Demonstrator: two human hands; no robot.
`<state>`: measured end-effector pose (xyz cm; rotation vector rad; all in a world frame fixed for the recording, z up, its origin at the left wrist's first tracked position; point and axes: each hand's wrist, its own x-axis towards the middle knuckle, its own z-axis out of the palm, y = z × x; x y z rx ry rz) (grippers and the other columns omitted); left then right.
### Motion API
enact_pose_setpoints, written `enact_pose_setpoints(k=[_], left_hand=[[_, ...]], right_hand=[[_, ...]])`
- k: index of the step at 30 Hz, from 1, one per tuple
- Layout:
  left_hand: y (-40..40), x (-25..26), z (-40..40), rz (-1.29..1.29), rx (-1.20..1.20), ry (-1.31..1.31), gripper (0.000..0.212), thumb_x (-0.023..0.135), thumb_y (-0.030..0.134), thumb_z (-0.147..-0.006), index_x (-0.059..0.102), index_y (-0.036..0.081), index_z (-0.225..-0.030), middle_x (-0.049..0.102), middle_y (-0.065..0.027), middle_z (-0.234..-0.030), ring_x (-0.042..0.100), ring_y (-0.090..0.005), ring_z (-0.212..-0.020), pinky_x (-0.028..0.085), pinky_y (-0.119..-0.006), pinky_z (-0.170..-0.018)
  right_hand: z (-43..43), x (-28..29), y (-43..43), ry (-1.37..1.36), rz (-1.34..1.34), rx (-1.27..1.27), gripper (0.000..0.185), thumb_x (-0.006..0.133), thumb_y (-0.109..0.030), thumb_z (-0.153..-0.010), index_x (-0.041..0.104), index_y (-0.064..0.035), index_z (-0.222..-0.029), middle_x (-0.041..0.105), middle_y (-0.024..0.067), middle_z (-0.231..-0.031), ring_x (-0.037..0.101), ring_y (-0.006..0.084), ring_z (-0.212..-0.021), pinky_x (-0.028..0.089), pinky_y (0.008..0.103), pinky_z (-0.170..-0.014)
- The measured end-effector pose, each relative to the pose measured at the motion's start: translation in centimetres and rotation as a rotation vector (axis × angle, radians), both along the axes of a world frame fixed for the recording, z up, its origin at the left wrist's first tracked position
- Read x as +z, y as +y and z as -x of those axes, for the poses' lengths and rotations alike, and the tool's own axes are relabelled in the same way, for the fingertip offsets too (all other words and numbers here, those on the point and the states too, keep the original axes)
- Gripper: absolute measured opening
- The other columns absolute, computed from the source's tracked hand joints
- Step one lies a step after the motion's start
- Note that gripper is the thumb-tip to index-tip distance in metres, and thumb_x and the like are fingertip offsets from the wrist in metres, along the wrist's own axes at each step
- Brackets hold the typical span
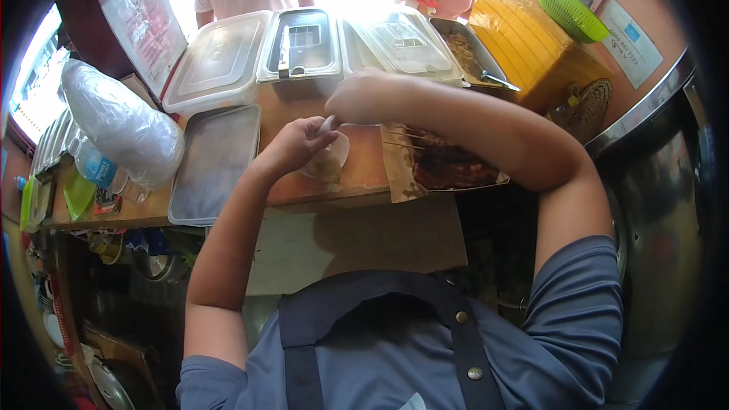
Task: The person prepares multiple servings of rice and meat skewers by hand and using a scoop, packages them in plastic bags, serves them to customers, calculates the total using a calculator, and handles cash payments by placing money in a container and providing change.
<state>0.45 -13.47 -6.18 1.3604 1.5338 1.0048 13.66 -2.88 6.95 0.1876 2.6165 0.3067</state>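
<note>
My left hand [304, 143] pinches the gathered neck of a small clear plastic bag [326, 166] over the wooden counter. The bag hangs low, and its pale contents are too unclear to name. My right hand [360, 95], blurred, has its fingers closed at the top of the same neck, just above the left thumb. Below my right forearm lies skewered reddish-brown meat [450, 169] on a tray, partly hidden by the arm. Brown paper [403, 173] lines the tray's left side, and thin bamboo sticks [403, 138] poke out over it.
Lidded plastic containers [219, 60] and a lidded metal pan [299, 48] line the back. An open food pan [464, 51] holds a spoon. At left are a flat tray [213, 162], a stuffed white plastic bag [117, 122] and a water bottle [94, 165]. Two people stand beyond.
</note>
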Motion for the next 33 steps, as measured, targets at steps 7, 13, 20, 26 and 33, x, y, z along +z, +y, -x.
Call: enact_pose_setpoints(k=[7,13,20,26,33], left_hand=[[0.5,2.1,0.2,-0.08,-0.176,0.572,0.028,0.059,0.023,-0.096,0.059,0.002,-0.115,0.061,-0.0104,-0.102,0.061,-0.0181,-0.086,0.05,-0.034,-0.087],[0.7,-3.9,-1.6,-0.554,0.029,0.782,0.028,0.056,0.018,-0.093,0.054,0.004,-0.118,0.061,-0.0191,-0.11,0.055,-0.0364,-0.108,0.045,-0.042,-0.095],[-0.7,5.8,0.3,-0.6,-0.025,0.775,0.017,0.07,0.006,-0.082,0.07,0.001,-0.098,0.064,-0.0152,-0.101,0.064,-0.0274,-0.093,0.052,-0.035,-0.082],[-3.3,18.1,-7.1,-0.924,-0.108,0.828,0.01,0.07,0.001,-0.08,0.074,0.004,-0.089,0.068,-0.0075,-0.083,0.067,-0.0196,-0.075,0.053,-0.03,-0.068],[-4.9,15.2,-8.4,-0.696,-0.158,0.283,0.022,0.062,-0.008,-0.078,0.074,0.006,-0.088,0.071,-0.0036,-0.083,0.063,-0.0158,-0.085,0.052,-0.031,-0.08]], right_hand=[[-4.6,-2.5,2.1,0.422,-0.07,-0.023,0.048,0.057,-0.045,-0.092,0.062,-0.0067,-0.12,0.066,0.0109,-0.114,0.056,0.0262,-0.116,0.036,0.0483,-0.101],[-3.9,-8.7,-1.5,0.877,-0.784,0.615,0.035,0.055,-0.027,-0.087,0.059,-0.0108,-0.118,0.063,0.0091,-0.108,0.055,0.025,-0.114,0.033,0.0491,-0.103],[-6.9,-2.6,-1.1,0.504,1.203,-0.734,0.027,0.045,-0.034,-0.102,0.06,-0.0121,-0.096,0.051,-0.0033,-0.077,0.048,0.0091,-0.06,0.044,0.0251,-0.052],[-5.8,-7.9,-10.1,0.192,3.051,0.085,0.014,0.058,-0.032,-0.096,0.059,-0.018,-0.093,0.045,-0.0035,-0.072,0.043,0.0066,-0.06,0.037,0.0234,-0.05],[-2.1,-12.0,-1.6,0.498,2.531,0.056,0.02,0.06,-0.022,-0.095,0.066,-0.0036,-0.101,0.055,0.0002,-0.074,0.05,0.0092,-0.059,0.046,0.0227,-0.055]])
